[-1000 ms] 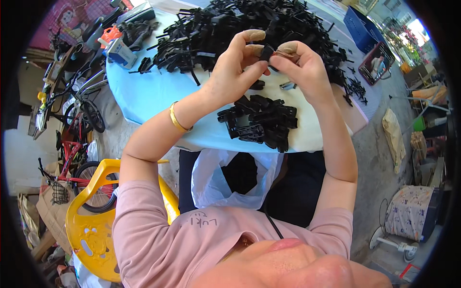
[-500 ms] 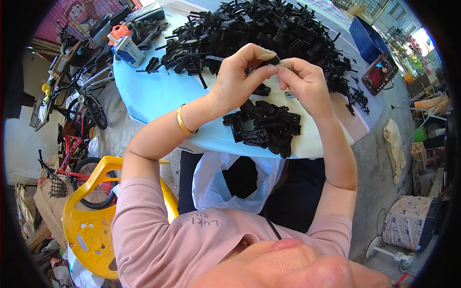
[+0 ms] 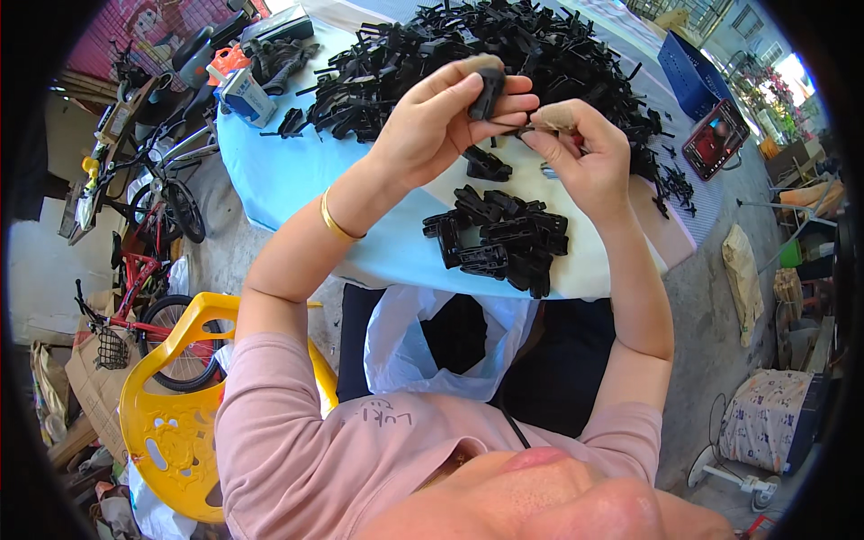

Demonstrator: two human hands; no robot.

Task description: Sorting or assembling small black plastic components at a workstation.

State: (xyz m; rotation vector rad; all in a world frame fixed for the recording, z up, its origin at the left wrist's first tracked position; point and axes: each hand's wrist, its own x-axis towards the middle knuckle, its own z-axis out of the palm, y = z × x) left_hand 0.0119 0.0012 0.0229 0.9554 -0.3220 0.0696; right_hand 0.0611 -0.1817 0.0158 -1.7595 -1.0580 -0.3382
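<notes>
A person in a pink T-shirt works a black plastic clip-like part [image 3: 487,94] just in front of a great heap of like parts [image 3: 558,67] spread over a cloth-covered table [image 3: 279,189]. The left hand [image 3: 434,124], palm turned up, holds the part between thumb and fingers; the right hand [image 3: 589,153] keeps a narrow pinch on what appears to be a thin dark piece [image 3: 521,132], too small and blurred to identify firmly.

The part looks light, stiff and smooth, perhaps a little slippery, and unlikely to be fragile in an ordinary grip; its long sides seem the best place to take hold.

The count: one part in the left hand; one large heap, too tangled to number; one small pile [image 3: 504,234] on the near side of the heap, overlapping, perhaps a dozen; and, between pile and heap, one or two loose parts [image 3: 487,165]. To the heap's right stand one smartphone [image 3: 715,137] and one blue basket [image 3: 693,74]; to its left, one blue-and-white carton [image 3: 247,97].
</notes>
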